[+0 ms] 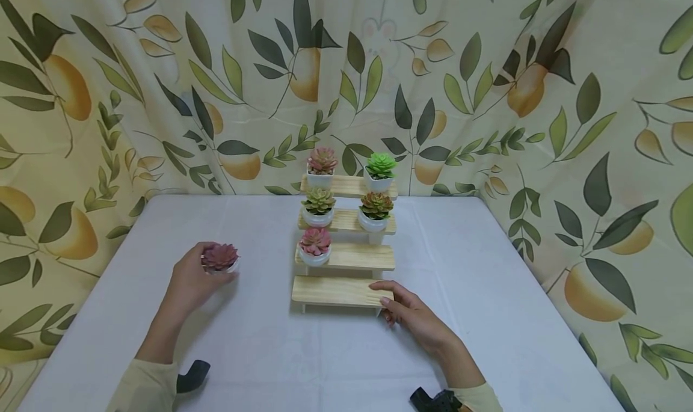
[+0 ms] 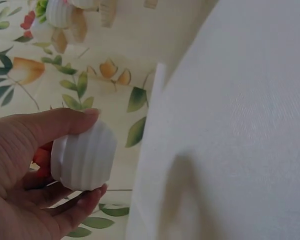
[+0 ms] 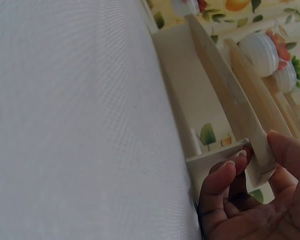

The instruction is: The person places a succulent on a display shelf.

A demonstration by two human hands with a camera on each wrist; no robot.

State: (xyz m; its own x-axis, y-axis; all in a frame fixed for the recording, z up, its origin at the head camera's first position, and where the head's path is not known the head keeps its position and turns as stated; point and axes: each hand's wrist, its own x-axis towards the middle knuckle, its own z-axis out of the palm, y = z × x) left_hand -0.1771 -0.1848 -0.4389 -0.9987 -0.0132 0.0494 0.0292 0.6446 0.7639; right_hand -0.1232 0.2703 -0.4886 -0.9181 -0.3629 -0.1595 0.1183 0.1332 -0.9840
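My left hand (image 1: 193,279) holds a potted succulent (image 1: 219,257) with dark pink leaves, left of a stepped wooden stand. In the left wrist view, its ribbed white pot (image 2: 85,157) is between thumb and fingers, above the white surface. At the stand's front right corner, my right hand (image 1: 414,316) grips the end of the lowest wooden shelf (image 1: 338,292). The right wrist view shows thumb and fingers on either side of that board (image 3: 235,105), beside a white support (image 3: 217,162). A pink succulent (image 1: 315,246) sits at the left of the shelf just above.
Higher on the stand are a yellow-green succulent (image 1: 318,206), a reddish-green one (image 1: 376,210), a pale pink one (image 1: 322,166) and a bright green one (image 1: 380,171). A white cloth covers the table (image 1: 243,340). Behind hangs a fruit-patterned curtain (image 1: 346,117).
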